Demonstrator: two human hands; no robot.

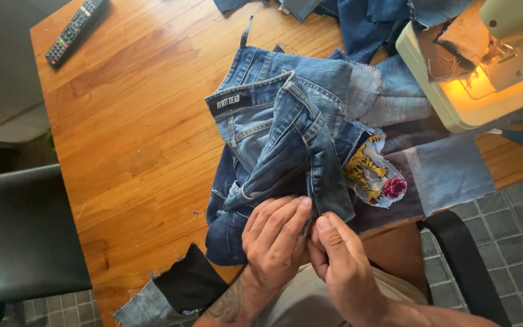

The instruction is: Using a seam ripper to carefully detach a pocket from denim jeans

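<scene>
At the near edge of the wooden table (122, 151), a pair of blue jeans (273, 139) is held by two bare hands. The left hand (275, 239) is curled over the denim, with its fingers pressed down on a fold. The right hand (343, 263) is closed in a pinch on the end of a long denim strip (325, 175), which looks like the waistband or a seam. So each grip is shut on the jeans. The strip runs away from the hands, up toward the far side of the table, and the rest of the jeans is piled just beyond the fingers. Both hands are touching the cloth, side by side, so neither is nearer. A small dark label (232, 102), shaped like a rectangle, is sewn near the top of the jeans. A patch with a yellow tiger and a pink flower (373, 175) lies just to the right. A cream sewing machine (485, 72) with a glowing light stands at the far right, and blue-handled scissors (519, 134) lie beside it. A black remote control (74, 30) rests at the far left corner. A black cloth piece (189, 284) hangs at the near edge.
</scene>
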